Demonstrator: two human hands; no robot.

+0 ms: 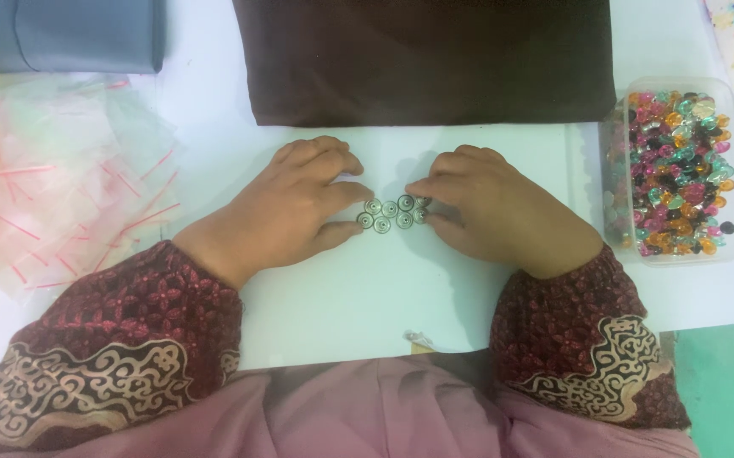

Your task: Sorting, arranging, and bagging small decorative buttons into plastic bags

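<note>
So, going left to right across what's in front of you:

1. Far left, a loose heap of clear little plastic zip bags with red seal strips [62,178] spills over the table edge. Above it sits a folded grey-blue cloth [62,34]. Both are well apart from your hands, so that side looks like parked stuff rather than stuff in use.

2. Your left hand [286,208] lies low on the white sheet of paper [333,297], fingers curled, thumb and forefinger tips narrowed in against the left side of the cluster. It's nudging more than gripping; nothing is lifted.

3. The small round silver metal snap buttons [391,214] lie flat in a tight bunch, touching one another, right between your two hands near the middle of the sheet. Hemming them in from both sides probably keeps them from rolling off.

4. Your right hand [494,212] mirrors the left, with fingertips pinched close on the right side of the bunch. I can't tell whether it actually holds one.

5. Behind the hands, a folded dark brown cloth [426,59] borders the sheet's far edge, so there's little room forward. Toward you the paper is bare, down to your sleeves.

6. Far right, a clear rectangular plastic tub of mixed coloured gem beads [681,170] stands open just beside your right wrist. Mind an elbow swing there.
</note>
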